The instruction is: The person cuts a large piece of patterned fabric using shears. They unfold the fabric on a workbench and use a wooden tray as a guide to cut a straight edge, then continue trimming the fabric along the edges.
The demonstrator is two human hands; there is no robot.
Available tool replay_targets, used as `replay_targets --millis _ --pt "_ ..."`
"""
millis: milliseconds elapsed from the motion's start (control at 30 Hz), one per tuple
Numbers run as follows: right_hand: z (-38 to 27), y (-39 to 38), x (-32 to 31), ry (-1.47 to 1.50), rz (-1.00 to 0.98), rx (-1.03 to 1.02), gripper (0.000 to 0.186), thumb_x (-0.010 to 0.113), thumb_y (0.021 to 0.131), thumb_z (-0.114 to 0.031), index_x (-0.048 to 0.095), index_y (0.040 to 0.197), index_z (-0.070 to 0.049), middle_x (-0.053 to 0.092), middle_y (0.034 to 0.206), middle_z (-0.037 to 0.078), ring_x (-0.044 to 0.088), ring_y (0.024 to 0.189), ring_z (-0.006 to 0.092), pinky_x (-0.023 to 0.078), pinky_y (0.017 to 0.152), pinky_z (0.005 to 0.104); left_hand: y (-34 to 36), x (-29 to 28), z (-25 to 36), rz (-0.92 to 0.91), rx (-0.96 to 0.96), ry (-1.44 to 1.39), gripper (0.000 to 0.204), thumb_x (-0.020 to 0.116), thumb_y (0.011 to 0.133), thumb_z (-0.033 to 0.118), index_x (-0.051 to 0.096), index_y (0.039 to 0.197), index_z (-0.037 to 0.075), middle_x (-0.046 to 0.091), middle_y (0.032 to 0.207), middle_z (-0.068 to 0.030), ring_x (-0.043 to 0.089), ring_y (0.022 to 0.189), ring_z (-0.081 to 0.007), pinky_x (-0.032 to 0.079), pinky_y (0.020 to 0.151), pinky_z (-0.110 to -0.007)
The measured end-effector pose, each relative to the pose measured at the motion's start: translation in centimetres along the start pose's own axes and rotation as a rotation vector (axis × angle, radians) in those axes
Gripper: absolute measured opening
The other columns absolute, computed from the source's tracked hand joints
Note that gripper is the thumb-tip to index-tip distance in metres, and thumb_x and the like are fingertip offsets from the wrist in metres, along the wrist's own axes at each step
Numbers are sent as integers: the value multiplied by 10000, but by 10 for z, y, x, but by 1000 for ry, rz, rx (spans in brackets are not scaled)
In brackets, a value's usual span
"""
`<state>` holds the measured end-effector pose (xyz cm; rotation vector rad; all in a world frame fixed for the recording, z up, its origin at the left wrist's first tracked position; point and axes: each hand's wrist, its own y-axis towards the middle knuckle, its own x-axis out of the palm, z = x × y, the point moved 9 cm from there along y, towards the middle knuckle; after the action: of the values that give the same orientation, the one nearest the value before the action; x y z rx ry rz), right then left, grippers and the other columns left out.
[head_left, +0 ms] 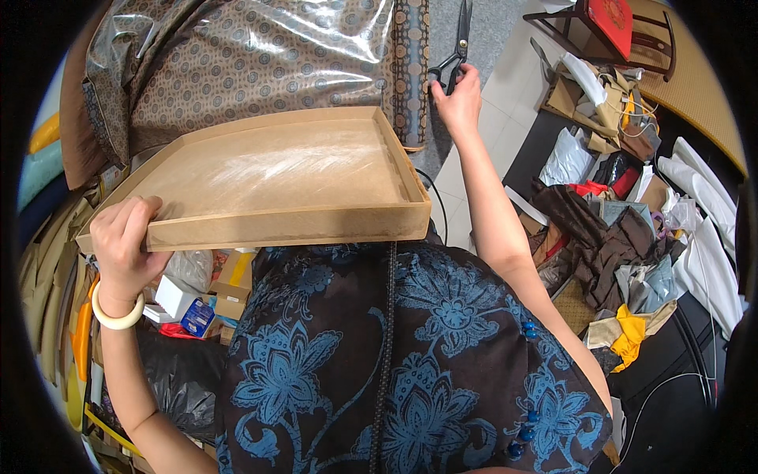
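Left hand (128, 237) grips brown tray (292, 224) at near-left corner — one-sided hold could tip it. Right hand (458, 96) at scissors (463, 44) by surface's (496, 35) right edge — can't tell if gripped; nudge could drop them.

Lt: bright indoor | glare — glossy patterned sheet (237, 71) | tray (288, 227) sharp | fisheye dist., blk corners — edges bent

So the shallow brown rectangular board tray (292, 227) is right in front of the person's torso, left hand (125, 237) on its near left corner, and the glossy brown medallion-patterned sheet (260, 67) is just beyond it. Right of that sheet you've got the long black metal scissors (462, 47), right hand (459, 101) on the handles, then a jumbled dark-brown cloth heap (604, 249) further right, with a red-seated wooden chair (609, 30) way behind it.
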<state>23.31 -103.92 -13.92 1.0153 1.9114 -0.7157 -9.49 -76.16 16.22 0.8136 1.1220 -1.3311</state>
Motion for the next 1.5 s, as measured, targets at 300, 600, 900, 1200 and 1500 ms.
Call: replay_targets --millis 300,600,900,1200,1500 --pt "60 5 -15 352 52 417 640 781 702 -289 507 1189 23 656 1002 166 661 913 272 524 852 384 -2 0 -2 -5 -5 4 330 753 598 145 587 859 30 544 695 -108 570 607 -310 440 558 -380" --pt "22 -11 -104 623 -363 243 396 873 778 -216 698 1045 19 660 802 -25 597 726 37 475 656 185 -5 1 -1 -14 -15 6 324 747 593 132 586 856 32 540 692 -106 562 599 -308 433 552 -374" --pt "-3 -12 -92 294 -1088 285 310 816 814 -354 759 849 -51 503 611 -94 360 528 24 223 480 225 -3 1 0 -9 -1 7 323 750 593 136 586 847 22 542 696 -109 567 605 -308 439 559 -375" --pt "-24 16 -74 192 -1110 275 351 838 776 -420 744 745 -83 513 606 -57 386 513 38 233 464 220 -9 4 3 -18 -15 13 331 758 604 160 583 852 26 523 686 -109 563 603 -305 430 555 -379" --pt "-15 31 -53 239 -1163 230 332 826 796 -405 751 782 -82 528 617 -61 378 511 26 218 464 219 -16 6 3 -16 -2 31 371 774 623 225 593 879 26 527 689 -109 560 602 -298 426 555 -371"
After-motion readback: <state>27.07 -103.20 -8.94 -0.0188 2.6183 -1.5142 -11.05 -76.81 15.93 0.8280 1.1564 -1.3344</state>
